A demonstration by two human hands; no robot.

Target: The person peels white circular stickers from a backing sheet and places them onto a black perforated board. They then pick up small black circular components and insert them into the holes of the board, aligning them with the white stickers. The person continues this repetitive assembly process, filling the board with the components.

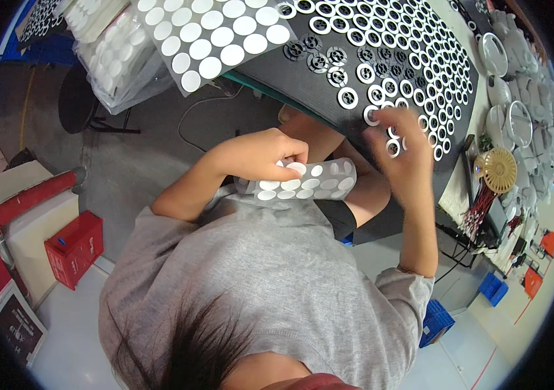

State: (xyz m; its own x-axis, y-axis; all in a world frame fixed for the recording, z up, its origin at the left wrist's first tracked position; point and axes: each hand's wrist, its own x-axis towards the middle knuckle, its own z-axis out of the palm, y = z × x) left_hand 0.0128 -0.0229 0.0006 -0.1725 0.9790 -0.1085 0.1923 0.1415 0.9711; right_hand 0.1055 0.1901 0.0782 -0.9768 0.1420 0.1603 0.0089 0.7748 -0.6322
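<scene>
While in left grip [261,155], dotted sheet [322,184].

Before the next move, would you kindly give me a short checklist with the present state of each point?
1. Left hand gripping the held sticker sheet: ok, thumb and fingers pinch its upper edge.
2. White stickers left on that sheet: ok, several show.
3. Right hand free: cannot tell; its fingers blur over a white-ringed part.
4. Black parts without white rings in view: ok, a few lie on the black table.
5. Larger sticker sheet fully on the table: not ok, a corner overhangs the edge.
</scene>
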